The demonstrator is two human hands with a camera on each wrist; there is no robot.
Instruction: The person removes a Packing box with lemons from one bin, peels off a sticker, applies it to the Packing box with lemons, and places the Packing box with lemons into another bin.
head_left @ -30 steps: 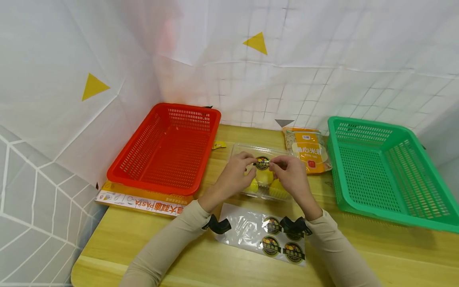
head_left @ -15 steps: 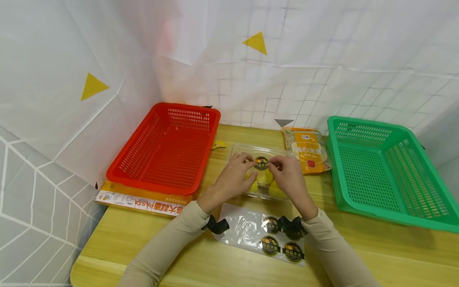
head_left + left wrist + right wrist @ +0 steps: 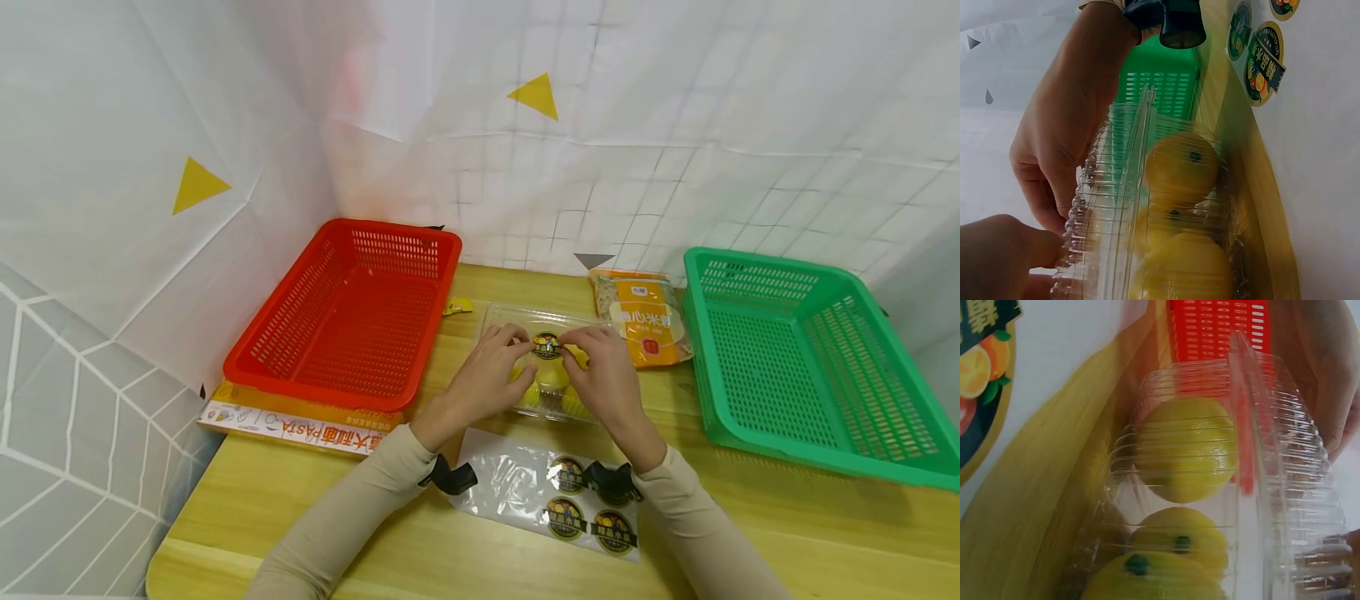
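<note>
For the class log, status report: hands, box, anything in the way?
Both hands, left and right, press a sticker onto the clear box of lemons. Box shut, on the table. Sticker sheet lies under the wrists; nothing blocks.

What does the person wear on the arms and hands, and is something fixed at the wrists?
Both arms are covered by long, close-fitting beige sleeves that end at the wrists. The left hand and the right hand are bare, with no gloves and no visible rings. A small black camera mount sits under each wrist; the left wrist view shows the one on the other wrist, dark with a round end.
</note>
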